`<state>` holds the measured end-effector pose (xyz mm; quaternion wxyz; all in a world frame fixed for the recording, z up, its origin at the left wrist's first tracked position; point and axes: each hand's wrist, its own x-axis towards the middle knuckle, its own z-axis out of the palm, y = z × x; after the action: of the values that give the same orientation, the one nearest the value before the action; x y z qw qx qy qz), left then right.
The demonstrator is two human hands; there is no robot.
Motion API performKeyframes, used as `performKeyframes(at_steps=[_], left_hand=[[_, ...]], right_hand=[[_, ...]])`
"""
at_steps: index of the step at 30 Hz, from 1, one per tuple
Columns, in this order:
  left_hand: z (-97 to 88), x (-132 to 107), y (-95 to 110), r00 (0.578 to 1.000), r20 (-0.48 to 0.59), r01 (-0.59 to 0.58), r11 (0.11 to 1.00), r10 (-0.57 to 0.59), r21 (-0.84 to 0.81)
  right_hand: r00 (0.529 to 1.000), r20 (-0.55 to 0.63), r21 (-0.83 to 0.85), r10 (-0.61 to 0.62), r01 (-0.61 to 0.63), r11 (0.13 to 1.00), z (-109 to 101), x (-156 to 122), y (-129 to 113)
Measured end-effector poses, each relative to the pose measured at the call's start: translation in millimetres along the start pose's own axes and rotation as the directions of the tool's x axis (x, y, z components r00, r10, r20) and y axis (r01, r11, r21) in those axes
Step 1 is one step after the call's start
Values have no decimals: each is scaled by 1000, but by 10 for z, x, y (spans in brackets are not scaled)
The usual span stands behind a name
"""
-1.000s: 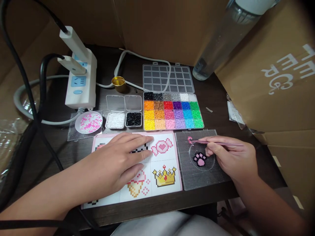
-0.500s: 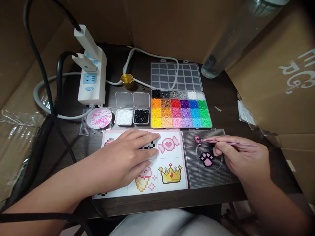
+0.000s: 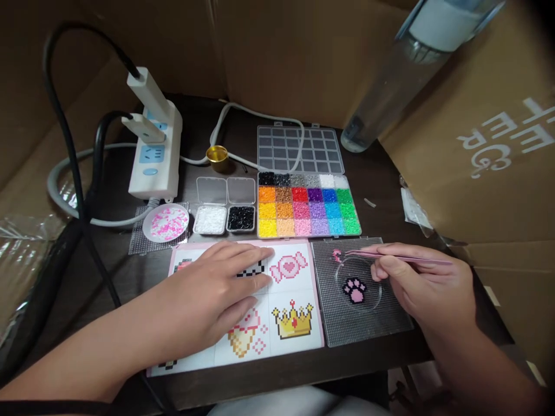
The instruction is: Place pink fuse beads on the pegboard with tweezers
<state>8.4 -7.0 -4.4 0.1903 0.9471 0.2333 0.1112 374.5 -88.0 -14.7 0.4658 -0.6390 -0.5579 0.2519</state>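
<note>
My left hand (image 3: 225, 283) lies flat with its fingers spread on the pattern sheet (image 3: 299, 352), one fingertip beside the printed pink candy (image 3: 288, 267). A printed yellow crown (image 3: 293, 320) shows below that. In my right hand (image 3: 416, 283) is a pair of pink tweezers (image 3: 407, 258), pinched between thumb and fingers. The tips point left over the clear pegboard (image 3: 368, 335), just right of a small curved row of pink beads (image 3: 337, 255). Whether the tips hold a bead is too small to tell. A black and pink bead paw (image 3: 354, 290) sits on the same pegboard.
A sorted bead box (image 3: 309, 205) stands open behind the sheet. Left of it are boxes of white beads (image 3: 210, 220) and black beads (image 3: 241, 218), then a dish of pink and white beads (image 3: 166, 223). A power strip (image 3: 156, 156), gold cup (image 3: 217, 157) and bottle (image 3: 381, 98) stand farther back.
The tweezer tips have drawn slightly right, away from the pink bead row. My left hand stays on the sheet. The camera view has shifted, moving the scene left and down.
</note>
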Motion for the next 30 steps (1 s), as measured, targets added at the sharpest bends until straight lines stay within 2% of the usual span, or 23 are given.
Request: performKeyframes(at_steps=[4,8,11,16,30], left_hand=[[14,-26,-9,998,-58,0,1000,0,-6],[2,-23,-17,999,-45,-7,1000,8,31],[-16,-18,-13,1000,-23,1,999,0,34],[-28,-16,1,1000,-22,7,1000,-7,-3],[-16,-11,2,1000,-14,13,1000,-12,9]], right_hand=[[999,-2,-13,-37,37,999,70,285,-214],[999,23,128,-42,38,991,319,620,-388],[997,73,176,4,-17,984,531,751,-380],[995,91,174,48,-64,983,718,764,-259],[988,124,167,88,-108,980,709,768,-213]])
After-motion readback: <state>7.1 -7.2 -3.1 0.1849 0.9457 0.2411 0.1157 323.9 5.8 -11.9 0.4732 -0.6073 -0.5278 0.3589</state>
